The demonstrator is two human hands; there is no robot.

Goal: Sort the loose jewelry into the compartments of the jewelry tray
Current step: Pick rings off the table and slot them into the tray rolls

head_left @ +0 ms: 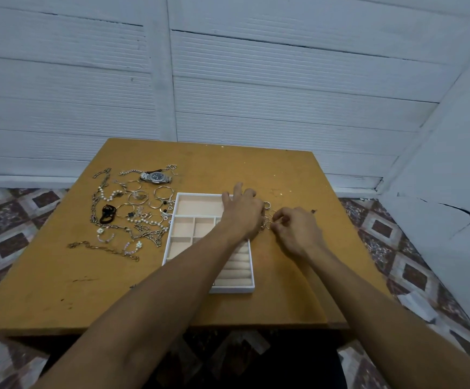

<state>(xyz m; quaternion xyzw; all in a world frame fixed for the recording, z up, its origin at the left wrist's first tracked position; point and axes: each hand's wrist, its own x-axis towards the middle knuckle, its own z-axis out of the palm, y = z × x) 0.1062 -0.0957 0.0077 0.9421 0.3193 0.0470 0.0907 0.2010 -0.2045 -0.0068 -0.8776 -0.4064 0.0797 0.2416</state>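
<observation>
silver and pearl heap: loose jewelry [127, 214] of chains, bangles and beads lies spread on the left half of the table [256, 169], just beside the tray's left wall.
watch: a steel watch [156, 177] sits at the far end of that heap, toward the table's far left corner.
tray: the white tray [167, 248] stands mid-table, nearer the front edge; every compartment that shows looks bare, though the arm hides part of it.
left hand: the left hand [242, 211] reaches across the tray's far right corner, fingers spread and loosely bent, gripping nothing i can see.
rings: a small cluster of rings [265, 223] lies on the table just right of the tray, between the two hands.
right hand: the right hand [298, 231] has its fingers curled, thumb and forefinger pinching at the cluster.
step: probably picking one ring loose; sorting looks barely begun.
next move: lift one ring clear without dragging its neighbours, then carry it left to the padded rolls at the tray's front.
</observation>
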